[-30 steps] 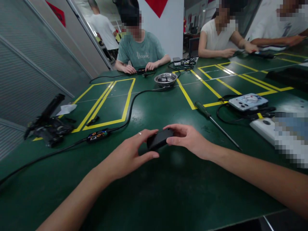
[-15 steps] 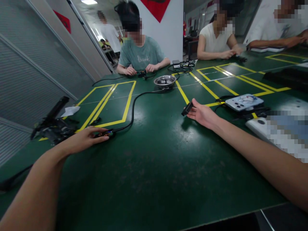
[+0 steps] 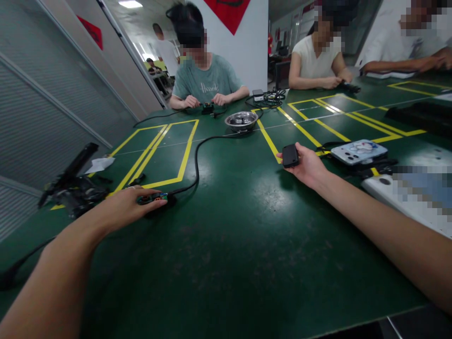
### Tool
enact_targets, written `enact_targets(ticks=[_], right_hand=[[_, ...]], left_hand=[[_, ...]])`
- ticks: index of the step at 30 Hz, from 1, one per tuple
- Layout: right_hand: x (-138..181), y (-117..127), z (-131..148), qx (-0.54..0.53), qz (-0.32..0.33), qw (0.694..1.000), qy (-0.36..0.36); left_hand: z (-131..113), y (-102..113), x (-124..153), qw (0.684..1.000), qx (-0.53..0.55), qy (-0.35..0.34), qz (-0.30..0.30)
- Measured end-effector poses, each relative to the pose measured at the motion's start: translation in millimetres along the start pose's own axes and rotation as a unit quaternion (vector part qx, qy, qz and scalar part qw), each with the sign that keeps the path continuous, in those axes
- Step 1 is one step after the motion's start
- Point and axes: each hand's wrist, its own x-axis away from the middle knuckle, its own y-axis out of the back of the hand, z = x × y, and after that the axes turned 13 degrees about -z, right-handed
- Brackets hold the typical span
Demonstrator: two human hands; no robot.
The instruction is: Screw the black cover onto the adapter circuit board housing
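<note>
My left hand [image 3: 129, 207] is closed on a small circuit board [image 3: 152, 198] with orange and green parts, gripped between thumb and fingers just above the table. A black cable [image 3: 187, 187] runs from the board's far end across the tabletop. Over the table to the right, my right hand [image 3: 310, 165] pinches a black plastic cover [image 3: 290, 156], a small rounded rectangle with its broad face toward me. My hands are well apart. The left palm hides part of the board.
A metal bowl [image 3: 241, 121] holding small parts stands mid-table. Black clamp-like gear [image 3: 74, 186] lies at left. A patterned phone [image 3: 359, 149] and a white device [image 3: 379, 186] are at right. Yellow tape [image 3: 185, 160] marks the green table. Several people sit opposite, their hands on parts.
The black cover has turned from edge-on to showing its broad face, and my right hand has shifted slightly right. My left hand has moved the board slightly right, exposing more of it.
</note>
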Motion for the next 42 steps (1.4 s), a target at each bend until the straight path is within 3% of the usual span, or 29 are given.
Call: enact_targets(ticks=[3, 8, 12, 15, 17, 20, 24, 27, 29, 30, 34, 37, 38, 40, 42], right_hand=[[7.0, -1.2, 3.6, -0.024, 0.008, 0.999, -0.026], [18.8, -4.6, 8.0, 0.045, 0.028, 0.998, -0.035], [18.9, -6.6, 5.6, 0.147, 0.015, 0.988, 0.045], [16.0, -7.3, -1.9, 0.239, -0.004, 0.960, 0.144], [15.7, -7.6, -9.7, 0.311, -0.002, 0.923, 0.227], [18.1, -8.4, -22.7, 0.419, 0.021, 0.842, 0.339], [26.2, -13.2, -29.7, 0.517, 0.048, 0.750, 0.410], [44.3, -25.3, -25.0, 0.582, 0.049, 0.643, 0.496], [64.0, -41.7, -23.2, 0.602, 0.072, 0.562, 0.563], [75.2, -53.5, -24.0, 0.594, 0.102, 0.547, 0.581], [115.3, -128.9, -40.1, 0.533, 0.268, 0.534, 0.599], [131.6, -202.0, -62.9, 0.522, 0.291, 0.583, 0.550], [134.3, -223.6, -71.9, 0.515, 0.297, 0.585, 0.551], [136.2, -255.2, -90.1, 0.501, 0.334, 0.565, 0.564], [133.7, -268.0, -104.1, 0.496, 0.355, 0.552, 0.569]], left_hand=[[3.5, 2.7, -0.9, 0.999, -0.018, -0.009, -0.041], [11.4, 0.4, -6.7, 0.996, -0.053, 0.021, -0.073], [15.1, -2.8, -9.0, 0.993, -0.062, 0.021, -0.093], [15.9, -3.8, -8.4, 0.992, -0.071, 0.016, -0.108], [16.6, -4.7, -8.3, 0.990, -0.073, 0.013, -0.117], [18.6, -6.5, -9.1, 0.990, -0.071, 0.007, -0.124], [19.5, -7.8, -10.1, 0.988, -0.076, 0.003, -0.134], [13.8, -6.9, -9.0, 0.985, -0.099, 0.023, -0.141], [7.2, -5.9, -7.1, 0.980, -0.123, 0.047, -0.152], [3.8, -5.6, -5.9, 0.976, -0.134, 0.061, -0.159], [-4.6, -6.3, -2.0, 0.963, -0.160, 0.108, -0.186], [-4.8, -8.0, -1.6, 0.956, -0.171, 0.126, -0.202], [-4.5, -8.7, -1.9, 0.955, -0.172, 0.130, -0.205], [-4.2, -10.3, -2.7, 0.953, -0.173, 0.134, -0.208], [-4.9, -12.5, -3.7, 0.953, -0.172, 0.136, -0.208]])
